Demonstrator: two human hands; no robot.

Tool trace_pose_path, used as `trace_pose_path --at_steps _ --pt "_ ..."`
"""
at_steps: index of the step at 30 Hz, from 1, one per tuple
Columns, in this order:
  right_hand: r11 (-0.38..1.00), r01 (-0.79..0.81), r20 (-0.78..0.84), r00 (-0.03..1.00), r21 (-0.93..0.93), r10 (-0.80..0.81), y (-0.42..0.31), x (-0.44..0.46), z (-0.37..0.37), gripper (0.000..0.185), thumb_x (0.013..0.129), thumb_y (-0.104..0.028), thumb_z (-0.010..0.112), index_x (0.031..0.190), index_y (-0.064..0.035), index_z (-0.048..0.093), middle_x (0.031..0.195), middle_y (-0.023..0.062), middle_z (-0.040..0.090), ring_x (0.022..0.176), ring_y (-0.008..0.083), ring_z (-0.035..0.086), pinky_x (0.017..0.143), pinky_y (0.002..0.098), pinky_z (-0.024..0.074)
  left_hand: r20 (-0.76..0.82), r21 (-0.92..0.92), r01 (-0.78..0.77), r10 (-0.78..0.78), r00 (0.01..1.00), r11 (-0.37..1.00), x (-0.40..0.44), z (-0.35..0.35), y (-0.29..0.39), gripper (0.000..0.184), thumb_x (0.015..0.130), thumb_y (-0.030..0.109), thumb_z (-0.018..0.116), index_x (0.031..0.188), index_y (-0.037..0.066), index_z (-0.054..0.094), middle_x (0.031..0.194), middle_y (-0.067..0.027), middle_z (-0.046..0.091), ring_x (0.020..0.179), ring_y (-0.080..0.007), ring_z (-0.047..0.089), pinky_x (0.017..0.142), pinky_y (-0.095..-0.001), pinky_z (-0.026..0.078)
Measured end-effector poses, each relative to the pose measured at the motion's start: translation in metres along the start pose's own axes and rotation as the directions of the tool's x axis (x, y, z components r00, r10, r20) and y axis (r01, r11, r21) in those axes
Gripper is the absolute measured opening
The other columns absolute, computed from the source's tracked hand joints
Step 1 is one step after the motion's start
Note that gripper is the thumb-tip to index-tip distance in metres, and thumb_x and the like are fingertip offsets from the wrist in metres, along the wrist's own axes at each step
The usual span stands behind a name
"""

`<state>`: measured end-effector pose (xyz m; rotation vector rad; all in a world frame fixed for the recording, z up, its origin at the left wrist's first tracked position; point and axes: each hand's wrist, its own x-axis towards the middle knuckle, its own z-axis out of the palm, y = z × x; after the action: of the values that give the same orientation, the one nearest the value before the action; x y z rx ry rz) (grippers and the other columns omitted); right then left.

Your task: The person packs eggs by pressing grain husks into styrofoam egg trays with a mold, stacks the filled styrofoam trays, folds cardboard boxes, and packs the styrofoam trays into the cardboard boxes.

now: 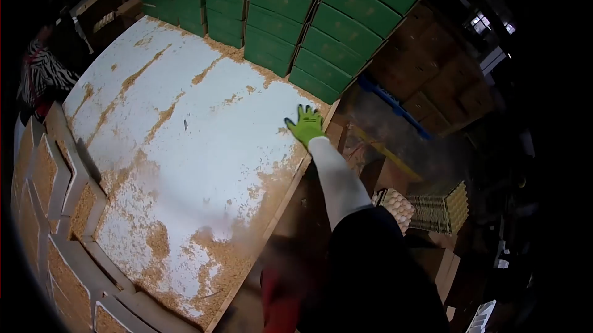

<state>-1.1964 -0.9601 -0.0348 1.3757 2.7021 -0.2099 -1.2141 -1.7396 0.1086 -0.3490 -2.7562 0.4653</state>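
Observation:
My right hand (306, 125), in a green glove with dark fingertips and a white sleeve, rests palm down near the right edge of a large white tabletop (216, 129). Its fingers are spread and grip nothing. Brown shavings (204, 252) lie in streaks and patches over the surface, thickest towards the near end. A small dark sliver (185, 124) lies near the middle. My left hand is out of view.
Stacked green boxes (287, 18) line the far edge. Open cartons (80, 203) with shavings inside stand along the left. A person in a striped sleeve (46, 73) is at far left. Eggs in trays (395, 206) and stacked egg trays (441, 206) stand at right.

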Motion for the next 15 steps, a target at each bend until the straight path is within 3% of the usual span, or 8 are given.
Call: trace_pose_path --at_steps 2,3,4,6,8,11,12,15 --pt "0.995 0.091 -0.038 0.995 -0.036 -0.092 0.007 -0.027 0.014 0.078 0.086 -0.059 0.042 0.142 -0.0057 0.029 0.143 0.0294 0.025 0.130 0.0484 0.024 0.107 0.0542 0.0183 -0.496 0.056 -0.360 0.339 0.800 0.931 0.010 0.053 -0.033 0.049 0.091 0.020 0.055 0.134 0.001 0.042 0.130 -0.0201 0.049 0.123 -0.0350 0.041 0.103 -0.0430 0.032" --pt "0.984 0.168 -0.128 0.976 -0.058 -0.174 -0.004 -0.056 0.022 0.077 0.086 -0.058 0.044 0.140 -0.0039 0.032 0.140 0.0313 0.028 0.127 0.0495 0.027 0.106 0.0548 0.0209 -0.284 -0.134 -0.070 0.030 0.958 0.988 -0.001 0.039 -0.020 0.048 0.090 0.021 0.055 0.133 0.002 0.044 0.128 -0.0193 0.051 0.121 -0.0347 0.043 0.102 -0.0415 0.033" --pt "0.968 0.243 -0.225 0.941 -0.062 -0.251 -0.022 -0.090 0.030 0.077 0.086 -0.057 0.045 0.138 -0.0021 0.036 0.137 0.0331 0.032 0.124 0.0506 0.031 0.104 0.0555 0.0234 -0.045 -0.226 0.274 -0.291 0.956 0.935 0.003 0.030 -0.011 0.046 0.090 0.022 0.056 0.131 0.003 0.047 0.127 -0.0184 0.053 0.120 -0.0343 0.045 0.102 -0.0400 0.034" --pt "0.923 0.373 -0.239 0.891 -0.097 -0.386 -0.056 -0.159 0.041 0.078 0.087 -0.056 0.044 0.134 0.0060 0.036 0.136 0.0363 0.031 0.125 0.0529 0.028 0.104 0.0574 0.0213 -0.039 -0.350 0.304 -0.338 0.940 0.886 0.010 0.014 0.009 0.046 0.089 0.025 0.057 0.128 0.001 0.050 0.128 -0.0187 0.051 0.120 -0.0339 0.045 0.099 -0.0400 0.035" --pt "0.902 0.430 -0.103 0.897 -0.019 -0.430 -0.107 -0.232 0.036 0.079 0.086 -0.059 0.042 0.141 -0.0032 0.031 0.140 0.0326 0.028 0.124 0.0554 0.028 0.101 0.0633 0.0229 -0.064 -0.272 0.283 -0.311 0.948 0.920 0.010 0.022 0.004 0.046 0.089 0.023 0.058 0.128 0.002 0.050 0.128 -0.0190 0.051 0.119 -0.0341 0.045 0.099 -0.0410 0.036" --pt "0.877 0.481 0.362 0.820 -0.013 -0.444 -0.198 -0.334 0.030 0.085 0.085 -0.064 0.037 0.147 -0.0101 0.015 0.150 0.0233 0.008 0.131 0.0582 0.006 0.101 0.0711 0.0060 -0.071 -0.325 0.320 -0.361 0.930 0.890 0.013 0.005 0.018 0.045 0.088 0.023 0.058 0.128 0.004 0.050 0.130 -0.0183 0.050 0.119 -0.0334 0.045 0.099 -0.0409 0.035" --pt "0.829 0.546 0.424 0.727 0.120 -0.540 -0.222 -0.363 0.025 0.085 0.084 -0.065 0.038 0.147 -0.0117 0.014 0.152 0.0201 0.004 0.135 0.0512 0.005 0.106 0.0644 0.0047 -0.054 -0.384 0.332 -0.379 0.924 0.862 0.015 -0.003 0.024 0.046 0.088 0.023 0.059 0.128 0.004 0.050 0.131 -0.0181 0.049 0.119 -0.0334 0.045 0.099 -0.0408 0.035" --pt "0.570 0.733 0.192 0.540 0.371 -0.820 -0.243 -0.335 -0.022 0.085 0.084 -0.061 0.045 0.146 -0.0095 0.017 0.150 0.0198 0.010 0.137 0.0375 0.013 0.111 0.0488 0.0103 -0.081 -0.373 0.304 -0.357 0.930 0.876 0.009 0.021 0.003 0.046 0.088 0.021 0.057 0.129 0.003 0.049 0.132 -0.0182 0.048 0.120 -0.0347 0.044 0.099 -0.0422 0.035"
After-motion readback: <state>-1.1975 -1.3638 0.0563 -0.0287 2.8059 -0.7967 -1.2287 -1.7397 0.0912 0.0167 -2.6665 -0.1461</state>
